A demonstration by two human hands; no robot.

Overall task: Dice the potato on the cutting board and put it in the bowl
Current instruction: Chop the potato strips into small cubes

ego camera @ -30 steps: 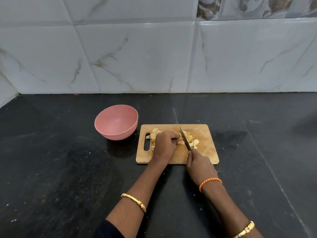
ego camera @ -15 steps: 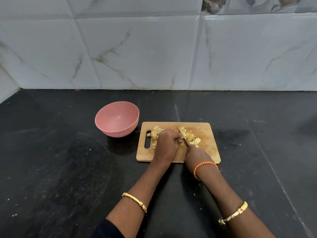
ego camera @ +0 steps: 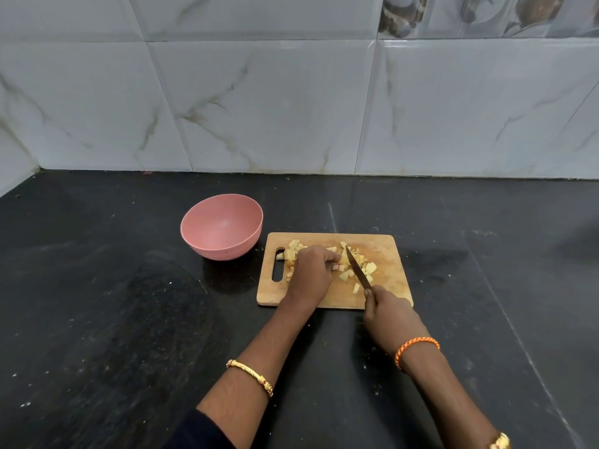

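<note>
A wooden cutting board (ego camera: pixel 385 251) lies on the black counter, with several pale yellow potato pieces (ego camera: pixel 371 268) scattered on it. My left hand (ego camera: pixel 311 270) curls over an uncut potato chunk (ego camera: pixel 344 259) near the board's middle and holds it down. My right hand (ego camera: pixel 389 314) grips the handle of a knife (ego camera: pixel 356 268); its dark blade angles up and left, right beside my left fingertips. An empty pink bowl (ego camera: pixel 222 226) stands just left of the board.
The black stone counter (ego camera: pixel 113 319) stretches wide to the left and right of the board. A white marble-tiled wall (ego camera: pixel 291 102) closes off the back, and another wall meets it at the far left corner.
My right hand has drawn back toward me, exposing more of the knife blade. My left hand stays on the potato. The view has shifted slightly.
</note>
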